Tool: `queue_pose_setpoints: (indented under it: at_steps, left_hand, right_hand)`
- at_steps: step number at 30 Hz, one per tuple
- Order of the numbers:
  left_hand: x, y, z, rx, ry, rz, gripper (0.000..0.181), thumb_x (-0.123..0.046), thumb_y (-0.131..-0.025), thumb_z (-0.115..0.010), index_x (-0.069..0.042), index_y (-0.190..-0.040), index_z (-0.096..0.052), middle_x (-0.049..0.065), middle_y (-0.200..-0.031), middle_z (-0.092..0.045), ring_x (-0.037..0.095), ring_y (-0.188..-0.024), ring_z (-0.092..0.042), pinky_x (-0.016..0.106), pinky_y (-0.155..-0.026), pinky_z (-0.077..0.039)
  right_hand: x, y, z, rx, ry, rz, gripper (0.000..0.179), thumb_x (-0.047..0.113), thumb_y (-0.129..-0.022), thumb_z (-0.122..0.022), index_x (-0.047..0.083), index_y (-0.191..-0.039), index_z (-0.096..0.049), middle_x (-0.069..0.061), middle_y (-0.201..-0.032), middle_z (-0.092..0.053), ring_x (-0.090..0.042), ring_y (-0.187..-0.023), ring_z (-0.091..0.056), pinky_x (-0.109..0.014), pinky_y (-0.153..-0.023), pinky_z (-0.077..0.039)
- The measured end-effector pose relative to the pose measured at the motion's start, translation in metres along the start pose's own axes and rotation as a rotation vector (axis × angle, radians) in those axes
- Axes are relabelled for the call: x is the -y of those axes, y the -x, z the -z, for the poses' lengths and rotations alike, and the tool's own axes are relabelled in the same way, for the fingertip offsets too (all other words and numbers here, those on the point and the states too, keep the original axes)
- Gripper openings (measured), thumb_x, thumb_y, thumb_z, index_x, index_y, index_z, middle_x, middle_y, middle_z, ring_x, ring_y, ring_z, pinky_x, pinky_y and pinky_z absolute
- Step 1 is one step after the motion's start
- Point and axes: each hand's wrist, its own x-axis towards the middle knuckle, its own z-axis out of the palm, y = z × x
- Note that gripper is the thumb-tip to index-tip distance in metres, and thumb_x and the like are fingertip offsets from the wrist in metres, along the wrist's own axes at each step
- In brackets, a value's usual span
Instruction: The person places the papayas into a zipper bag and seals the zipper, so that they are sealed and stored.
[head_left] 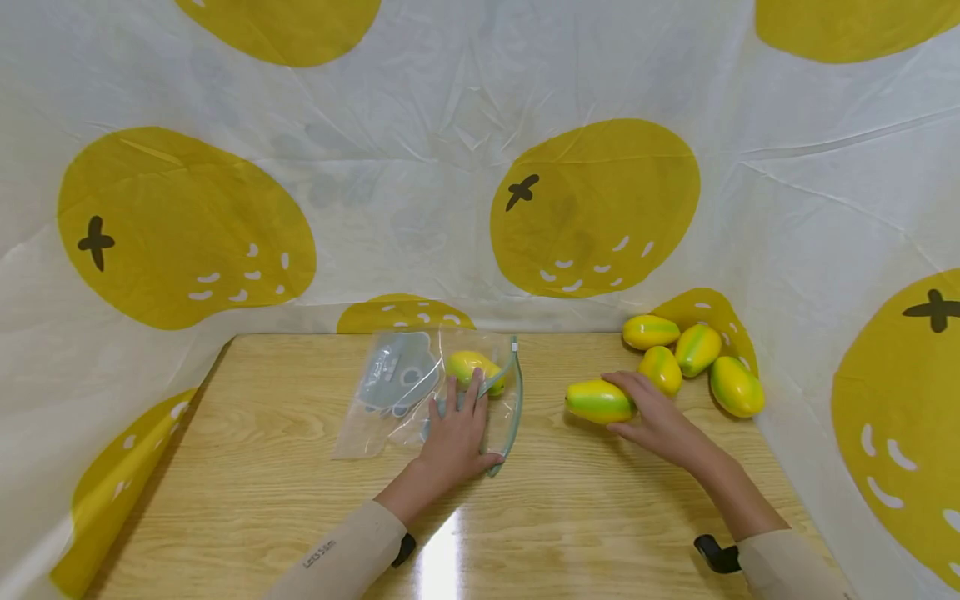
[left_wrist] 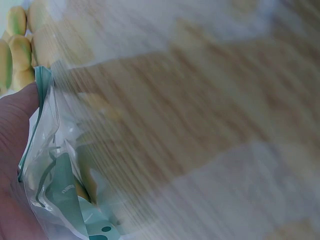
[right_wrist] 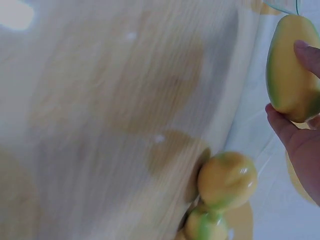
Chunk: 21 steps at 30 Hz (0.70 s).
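In the head view my left hand (head_left: pixel 456 433) lies spread over a clear plastic bag (head_left: pixel 360 442) with a green zip edge (head_left: pixel 517 408). The thumb is at the green zip edge (left_wrist: pixel 44 80), as the left wrist view also shows. Inside the bag, just beyond the fingertips, is one yellow-green papaya (head_left: pixel 468 363); a green printed figure (head_left: pixel 401 371) marks the bag's left part. To the right of the bag, my right hand (head_left: pixel 656 421) holds another papaya (head_left: pixel 598 402) by its right end, thumb and fingers on opposite sides. That papaya (right_wrist: pixel 292 65) points toward the bag.
Several more papayas (head_left: pixel 697 350) sit in a cluster at the table's back right corner, close beyond my right hand. The wooden table (head_left: pixel 570 533) meets a white cloth (head_left: pixel 420 208) printed with large yellow fruits at its back and sides.
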Motion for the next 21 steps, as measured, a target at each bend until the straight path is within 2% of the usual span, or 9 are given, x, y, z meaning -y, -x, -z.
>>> queue_pose_setpoints:
  at_steps: [7,21]
  left_hand:
    - [-0.001,0.0,0.002,-0.006,0.003,-0.003,0.114,-0.077,-0.077,-0.072,-0.004,-0.158,-0.038,0.015,-0.174,-0.007,0.054,-0.153,-0.022,0.076,-0.102,-0.041]
    - [0.0,0.0,-0.001,-0.006,0.019,-0.009,0.113,-0.076,-0.077,-0.073,-0.005,-0.158,-0.038,0.015,-0.174,-0.005,0.055,-0.153,-0.019,0.077,-0.102,-0.041]
  right_hand:
    - [0.002,-0.025,-0.007,0.048,-0.032,-0.019,0.075,0.016,-0.088,-0.083,0.005,-0.151,-0.045,-0.023,-0.147,-0.05,-0.042,-0.134,-0.05,-0.063,-0.107,-0.044]
    - [0.02,-0.071,-0.027,0.154,-0.059,-0.047,0.074,0.017,-0.09,-0.082,0.004,-0.152,-0.044,-0.025,-0.148,-0.049,-0.042,-0.134,-0.051,-0.062,-0.111,-0.042]
